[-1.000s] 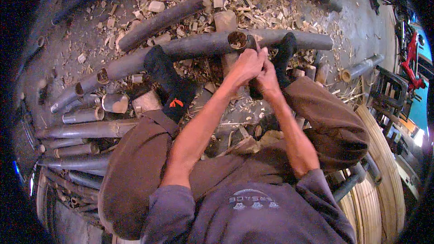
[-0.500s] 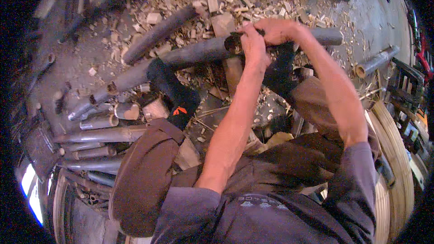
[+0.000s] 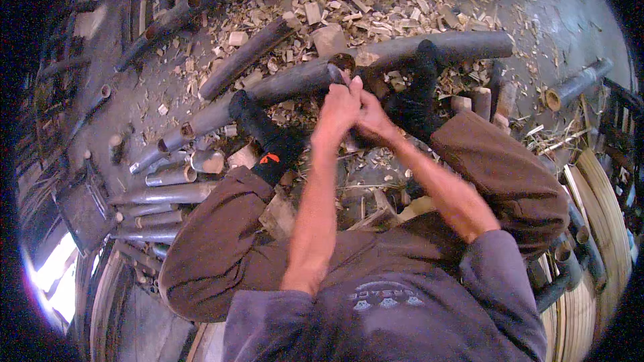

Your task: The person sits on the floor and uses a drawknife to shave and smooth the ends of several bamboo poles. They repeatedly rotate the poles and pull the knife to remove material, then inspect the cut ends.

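Two hands are working pressed together at the cut end of a long bamboo pole [image 3: 295, 80]. The left hand [image 3: 339, 110] is closing its fingers around something at that end, and the right hand [image 3: 372, 121] is pressing against it from the side, fingers curled; what they are clamping is hidden between the palms, so it cannot be told. The pole is lying across the floor just beyond the hands, its hollow end [image 3: 342, 64] showing right above the left knuckles. Black-socked feet [image 3: 268, 134] are resting against the pole on either side of the hands. Short hollow bamboo sections [image 3: 171, 174] are lying left of the pole's lower end; their open mouths are showing no contents. Wood chips [image 3: 376, 7] are covering the floor beyond the pole. Coiled pale strips [image 3: 604, 228] are lying well to the right of the pole.

Compared with half a second earlier, the hands are sitting lower and closer to the body, no longer raised over the pole's end.
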Tool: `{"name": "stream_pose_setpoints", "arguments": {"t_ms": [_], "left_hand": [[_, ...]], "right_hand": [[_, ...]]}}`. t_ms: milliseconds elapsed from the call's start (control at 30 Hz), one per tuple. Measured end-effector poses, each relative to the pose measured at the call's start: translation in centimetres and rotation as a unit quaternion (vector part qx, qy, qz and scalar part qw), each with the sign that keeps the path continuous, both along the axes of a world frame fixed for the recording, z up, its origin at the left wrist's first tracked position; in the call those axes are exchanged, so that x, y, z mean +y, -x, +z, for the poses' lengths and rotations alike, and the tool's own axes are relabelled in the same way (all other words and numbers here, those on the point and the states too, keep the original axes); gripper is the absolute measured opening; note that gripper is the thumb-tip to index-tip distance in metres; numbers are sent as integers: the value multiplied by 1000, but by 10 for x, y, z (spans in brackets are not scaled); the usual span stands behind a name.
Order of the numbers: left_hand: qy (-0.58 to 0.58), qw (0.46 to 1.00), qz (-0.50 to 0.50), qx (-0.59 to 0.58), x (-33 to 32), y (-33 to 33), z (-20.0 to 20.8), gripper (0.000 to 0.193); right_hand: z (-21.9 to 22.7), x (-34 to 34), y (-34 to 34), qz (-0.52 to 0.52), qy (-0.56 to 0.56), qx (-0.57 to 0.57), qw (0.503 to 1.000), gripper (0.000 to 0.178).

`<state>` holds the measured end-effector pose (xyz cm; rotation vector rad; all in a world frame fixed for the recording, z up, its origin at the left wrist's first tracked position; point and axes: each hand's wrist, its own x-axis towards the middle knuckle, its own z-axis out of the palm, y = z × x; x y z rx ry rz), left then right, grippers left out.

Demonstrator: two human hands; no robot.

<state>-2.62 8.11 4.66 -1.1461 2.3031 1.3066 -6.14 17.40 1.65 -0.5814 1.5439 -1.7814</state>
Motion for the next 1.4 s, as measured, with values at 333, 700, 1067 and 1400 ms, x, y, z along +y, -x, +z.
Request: {"name": "stream_pose_setpoints", "arguments": {"t_ms": [333,700,1067,1400], "left_hand": [[-109,985,119,52,-7,-19,3,75],[-108,972,-195,-70,-84,0,9,70],[233,953,-169,91,-179,22,16,53],[416,896,-147,-43,-253,-71,-61,65]], "right_hand": [[16,0,30,250,-143,102,952,80],[18,-59,-37,-113,-125,-52,984,74],[58,-113,-31,-275,-20,-415,867,46],[41,33,-91,161,-312,386,853,82]]}}
